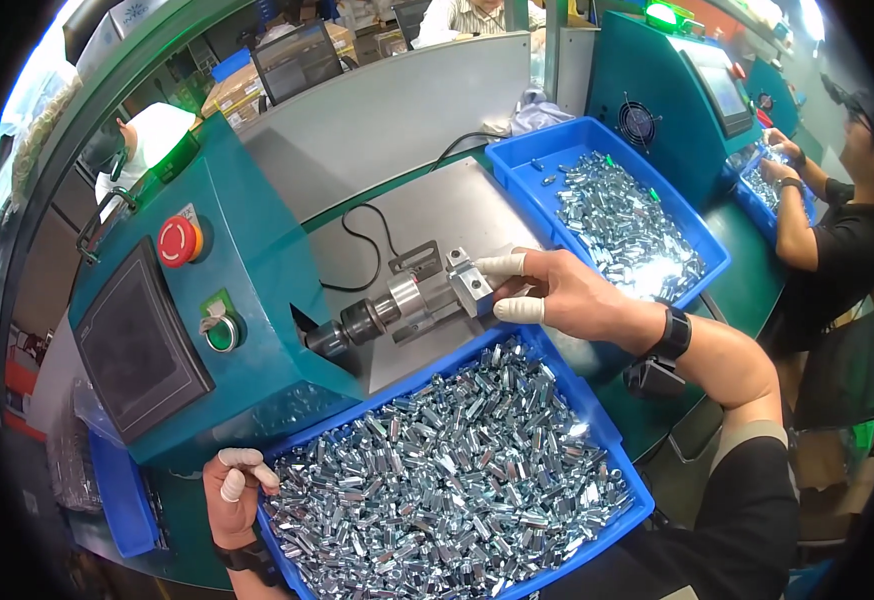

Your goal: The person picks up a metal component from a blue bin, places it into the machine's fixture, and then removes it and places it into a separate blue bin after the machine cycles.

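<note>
My right hand, with white finger covers on thumb and forefinger, closes around the near end of a metal clamping block. Any small part between those fingertips is hidden. Facing the block is a dark round spindle that comes out of a green machine. At the left rim of a blue bin is my left hand, its covered fingers curled in. I cannot make out what they hold. Shiny hexagonal metal sleeves fill this bin.
Behind the fixture, a second blue bin holds more metal pieces. The machine carries a red stop button, a green-ringed switch and a dark screen. A black cable lies on the metal plate. A co-worker sits at the right.
</note>
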Motion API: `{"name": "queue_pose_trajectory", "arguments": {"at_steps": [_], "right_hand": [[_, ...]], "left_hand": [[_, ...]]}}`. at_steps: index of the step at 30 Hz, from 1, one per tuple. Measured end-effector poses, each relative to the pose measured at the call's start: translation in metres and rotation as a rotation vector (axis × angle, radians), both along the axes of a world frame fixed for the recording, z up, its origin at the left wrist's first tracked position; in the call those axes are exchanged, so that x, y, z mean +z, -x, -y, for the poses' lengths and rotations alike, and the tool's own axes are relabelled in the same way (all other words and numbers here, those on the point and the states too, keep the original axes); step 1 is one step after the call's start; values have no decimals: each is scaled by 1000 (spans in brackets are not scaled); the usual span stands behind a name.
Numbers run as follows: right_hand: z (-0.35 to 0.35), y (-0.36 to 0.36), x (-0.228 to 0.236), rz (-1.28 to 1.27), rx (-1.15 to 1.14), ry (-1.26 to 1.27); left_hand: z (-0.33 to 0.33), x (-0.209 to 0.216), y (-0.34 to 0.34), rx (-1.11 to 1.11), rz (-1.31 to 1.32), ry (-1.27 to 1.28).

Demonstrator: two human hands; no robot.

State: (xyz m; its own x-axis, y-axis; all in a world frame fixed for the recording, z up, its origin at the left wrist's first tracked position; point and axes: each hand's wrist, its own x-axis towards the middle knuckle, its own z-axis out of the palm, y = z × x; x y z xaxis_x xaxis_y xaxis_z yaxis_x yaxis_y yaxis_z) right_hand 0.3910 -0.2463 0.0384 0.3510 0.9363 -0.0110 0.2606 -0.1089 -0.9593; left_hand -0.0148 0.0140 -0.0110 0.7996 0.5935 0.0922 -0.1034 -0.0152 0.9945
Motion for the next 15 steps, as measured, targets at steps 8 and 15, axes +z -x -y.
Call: {"name": "queue_pose_trajectory", "arguments": {"at_steps": [8,15], "right_hand": [[-4,-2,-6,-31,-3,-40],[-10,-3,3,-45,106,36]], "left_hand": [[1,2,0,-21,3,-9],[1,2,-1,-14,9,-7]]}}
